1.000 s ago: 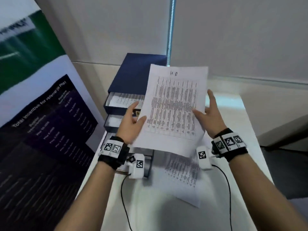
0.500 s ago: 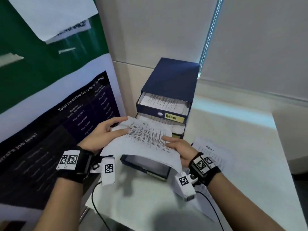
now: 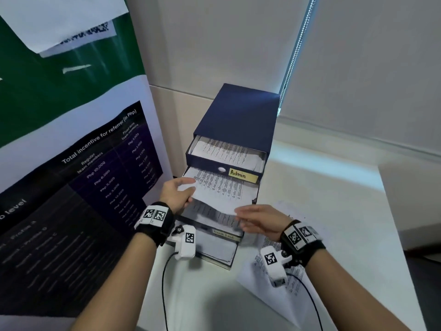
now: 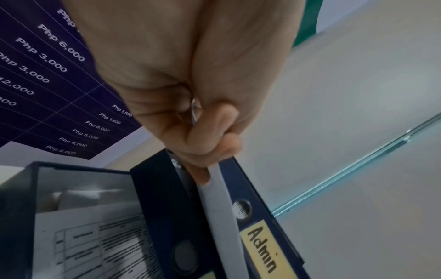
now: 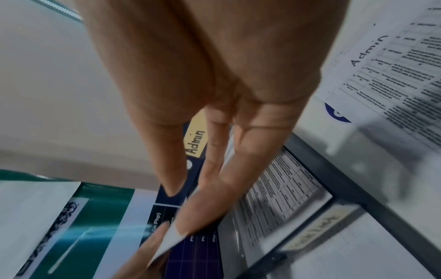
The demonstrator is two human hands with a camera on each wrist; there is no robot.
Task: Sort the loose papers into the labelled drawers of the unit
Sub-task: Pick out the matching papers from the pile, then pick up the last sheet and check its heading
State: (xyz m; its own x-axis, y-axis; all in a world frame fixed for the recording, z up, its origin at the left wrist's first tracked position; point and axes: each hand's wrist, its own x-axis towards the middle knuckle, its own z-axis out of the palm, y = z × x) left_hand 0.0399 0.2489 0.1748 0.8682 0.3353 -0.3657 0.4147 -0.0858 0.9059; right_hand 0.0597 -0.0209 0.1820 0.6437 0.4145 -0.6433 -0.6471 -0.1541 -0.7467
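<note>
Poster sits on the far left, not part of this. Left hand pinches the left edge of the sheet, fingers curled round it, probably steering it square into the second drawer under the Admin drawer. Right hand has its fingers out straight, pushing the sheet's near edge in; that edge buckles, so it's not fully seated. Further right, the loose papers wait on the table, top one marked Admin.
</note>
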